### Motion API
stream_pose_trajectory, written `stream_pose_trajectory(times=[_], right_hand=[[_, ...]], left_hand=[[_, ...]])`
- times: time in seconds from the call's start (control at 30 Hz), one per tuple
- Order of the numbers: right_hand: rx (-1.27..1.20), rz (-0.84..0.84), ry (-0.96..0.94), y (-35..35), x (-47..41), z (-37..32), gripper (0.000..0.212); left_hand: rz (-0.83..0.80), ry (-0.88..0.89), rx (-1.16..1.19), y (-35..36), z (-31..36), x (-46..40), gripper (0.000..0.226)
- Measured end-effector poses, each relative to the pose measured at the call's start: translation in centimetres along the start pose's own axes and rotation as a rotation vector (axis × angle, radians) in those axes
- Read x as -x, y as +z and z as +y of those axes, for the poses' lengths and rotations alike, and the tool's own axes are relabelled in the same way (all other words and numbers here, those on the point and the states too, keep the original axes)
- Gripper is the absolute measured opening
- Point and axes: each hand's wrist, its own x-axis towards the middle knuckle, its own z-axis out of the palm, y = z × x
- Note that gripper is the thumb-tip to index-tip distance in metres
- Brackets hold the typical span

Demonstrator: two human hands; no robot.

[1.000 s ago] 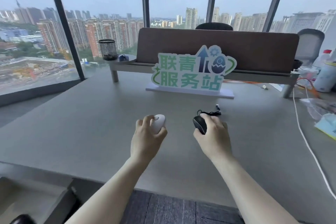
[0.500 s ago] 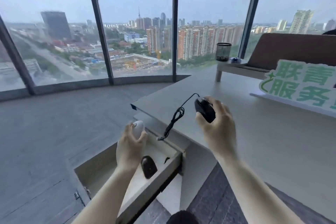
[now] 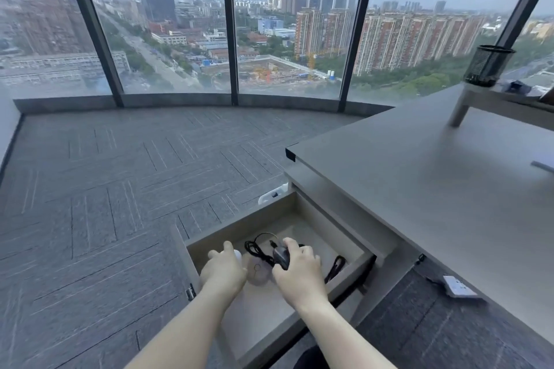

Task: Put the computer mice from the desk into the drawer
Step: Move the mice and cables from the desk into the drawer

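Both hands are down inside the open drawer [image 3: 353, 244], the left hand [image 3: 223, 271] gripping a white mouse [image 3: 237, 254] and the right hand [image 3: 299, 268] a black wired mouse [image 3: 281, 256], beside a pale mouse [image 3: 258, 271] on the drawer floor; only release seems left, with no mice on the visible table [image 3: 419, 177].

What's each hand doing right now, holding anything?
Left hand: closed on the white mouse, down inside the open drawer.
Right hand: fingers closed on the black wired mouse, also inside the drawer.
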Motion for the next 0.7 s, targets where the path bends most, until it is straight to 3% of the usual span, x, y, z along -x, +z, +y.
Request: stream_pose_trajectory(times=[0.13, 0.37, 0.5, 0.7], right_hand=[[0.163, -0.166, 0.149, 3.5, -2.0, 0.3, 0.063], [0.346, -0.272, 0.229, 6.4, -3.8, 1.4, 0.06], [0.394, -0.3, 0.241, 6.8, -4.1, 1.6, 0.074], [0.264, -0.108, -0.006, 4.0, -2.4, 1.1, 0.038]], left_hand=[[-0.109, -0.053, -0.082, 2.0, 0.1, -2.6, 0.063], [-0.195, -0.084, -0.188, 5.1, -0.6, -5.1, 0.059], [-0.186, -0.11, -0.174, 4.1, 0.1, -4.3, 0.076], [0.033, 0.062, -0.181, -0.5, 0.4, -2.4, 0.047]])
